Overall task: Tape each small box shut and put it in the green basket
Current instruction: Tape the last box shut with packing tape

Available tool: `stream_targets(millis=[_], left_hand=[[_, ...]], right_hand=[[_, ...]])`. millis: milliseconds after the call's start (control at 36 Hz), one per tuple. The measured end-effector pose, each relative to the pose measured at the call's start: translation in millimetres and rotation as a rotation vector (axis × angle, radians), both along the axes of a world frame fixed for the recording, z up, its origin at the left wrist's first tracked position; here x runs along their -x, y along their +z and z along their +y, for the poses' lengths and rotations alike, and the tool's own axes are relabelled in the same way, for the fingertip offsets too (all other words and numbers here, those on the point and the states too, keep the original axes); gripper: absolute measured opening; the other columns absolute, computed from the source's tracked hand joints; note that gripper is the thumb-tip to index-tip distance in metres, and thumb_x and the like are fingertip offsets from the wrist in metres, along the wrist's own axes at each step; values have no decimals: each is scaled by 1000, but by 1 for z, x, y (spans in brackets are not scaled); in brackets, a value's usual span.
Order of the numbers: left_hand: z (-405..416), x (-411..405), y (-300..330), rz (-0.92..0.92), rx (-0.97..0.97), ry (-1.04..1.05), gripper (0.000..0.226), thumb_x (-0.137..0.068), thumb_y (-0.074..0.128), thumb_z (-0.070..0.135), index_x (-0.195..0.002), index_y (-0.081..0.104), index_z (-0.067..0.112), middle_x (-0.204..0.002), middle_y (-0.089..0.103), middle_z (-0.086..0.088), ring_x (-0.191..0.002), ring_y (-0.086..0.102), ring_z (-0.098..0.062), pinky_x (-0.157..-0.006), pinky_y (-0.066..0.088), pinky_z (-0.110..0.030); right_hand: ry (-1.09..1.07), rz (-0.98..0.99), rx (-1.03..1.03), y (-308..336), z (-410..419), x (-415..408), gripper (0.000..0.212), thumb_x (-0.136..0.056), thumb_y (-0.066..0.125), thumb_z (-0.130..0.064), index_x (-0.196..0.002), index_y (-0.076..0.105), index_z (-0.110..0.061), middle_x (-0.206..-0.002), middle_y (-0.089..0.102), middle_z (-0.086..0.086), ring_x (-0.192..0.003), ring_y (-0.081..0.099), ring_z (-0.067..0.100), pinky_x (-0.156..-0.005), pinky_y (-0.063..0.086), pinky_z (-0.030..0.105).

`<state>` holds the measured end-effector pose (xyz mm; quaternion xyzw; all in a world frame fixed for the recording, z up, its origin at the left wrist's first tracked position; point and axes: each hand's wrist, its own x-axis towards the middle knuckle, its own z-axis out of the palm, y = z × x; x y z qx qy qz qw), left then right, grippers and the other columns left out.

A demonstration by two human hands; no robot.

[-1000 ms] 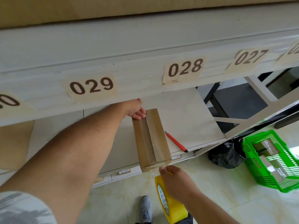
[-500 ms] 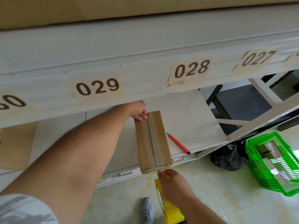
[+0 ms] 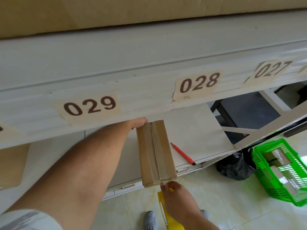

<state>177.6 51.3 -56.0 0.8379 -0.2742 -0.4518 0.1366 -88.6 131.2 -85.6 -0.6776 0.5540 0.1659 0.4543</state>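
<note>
My left hand steadies the far end of the box, which lies at the centre of the surface; its grip is mostly hidden, so I cannot tell how it lies. My right hand holds the tape roll at six o'clock. Tape runs down the seam, probably uncut. The green basket at three o'clock already holds boxes.
</note>
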Motion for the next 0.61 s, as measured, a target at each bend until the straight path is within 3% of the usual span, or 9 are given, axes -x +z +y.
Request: stream_targets(millis=[111, 194, 306, 417, 500, 611], left_hand=[[8, -10, -22, 72, -48, 200, 29, -92, 56, 41, -102, 69, 18, -112, 67, 3, -96, 61, -13, -94, 51, -35], [6, -9, -23, 75, -17, 204, 27, -94, 54, 43, -98, 65, 19, -108, 64, 2, -93, 58, -14, -99, 49, -37], [-3, -5, -17, -93, 188, -16, 6, -101, 53, 18, -97, 55, 14, -106, 56, -6, -97, 50, -19, -90, 41, -32], [1, -3, -16, -341, 235, -180, 17, -99, 59, 31, -95, 65, 16, -100, 68, -5, -92, 62, -23, -81, 49, -36], [2, -5, -17, -405, 199, -218, 23, -102, 55, 34, -102, 66, 14, -99, 65, -4, -87, 57, -19, -65, 40, -29], [-2, -19, -21, -376, 6, -210, 33, -101, 57, 35, -114, 67, 6, -117, 65, -11, -114, 60, -31, -91, 45, -33]], right_hand=[[-3, 11, 7, 0, -1, -1, 44, -101, 34, -60, -127, 62, -36, -125, 67, -6, -101, 57, 18, -90, 46, 31], [2, 13, 11, 2, -3, -1, 43, -101, 34, -61, -126, 61, -39, -124, 67, -8, -99, 56, 17, -92, 47, 31], [3, 11, -10, 1, -6, 0, 43, -99, 36, -61, -127, 61, -40, -111, 66, -11, -97, 57, 16, -90, 49, 31], [0, 15, -9, -1, -4, 1, 42, -98, 37, -62, -125, 62, -40, -100, 62, -11, -95, 59, 17, -88, 50, 30], [1, 17, 0, -2, -4, 0, 44, -98, 35, -63, -125, 62, -40, -100, 63, -12, -95, 61, 17, -88, 51, 30], [13, 21, 2, 0, -5, 0, 44, -99, 34, -62, -127, 61, -40, -106, 64, -10, -97, 59, 17, -88, 50, 31]])
